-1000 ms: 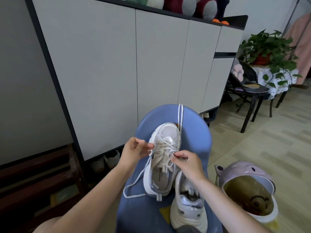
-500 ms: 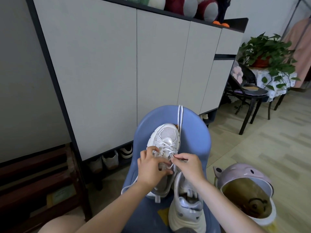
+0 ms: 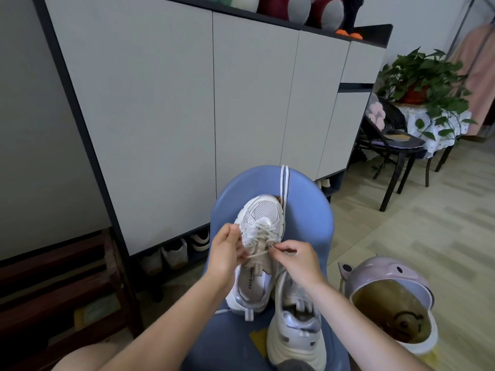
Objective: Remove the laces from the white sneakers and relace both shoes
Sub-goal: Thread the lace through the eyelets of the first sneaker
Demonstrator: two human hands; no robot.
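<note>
Two white sneakers lie on a blue chair (image 3: 308,210). The far sneaker (image 3: 261,218) points away from me and has its lace (image 3: 263,231) crossed through the lower eyelets. My left hand (image 3: 227,253) pinches one end of that lace at the shoe's left side. At the right side, my right hand (image 3: 297,259) pinches the other end close to an eyelet. A short stretch of lace runs taut between my hands. The near sneaker (image 3: 294,333) lies by my right wrist, with no lace visible in it. A second white lace (image 3: 284,183) hangs over the chair's back.
A grey cabinet (image 3: 187,103) stands behind the chair, with shoes in the gap beneath it. A pink bin (image 3: 385,277) sits on the floor to the right. Farther right are a black chair (image 3: 393,145) and a potted plant (image 3: 420,79). Dark wooden shelving (image 3: 53,290) is at the left.
My left hand went from the shoe's left side onto the laces and has now drawn back left, pulling the lace end taut. My right hand stayed at the eyelets.
</note>
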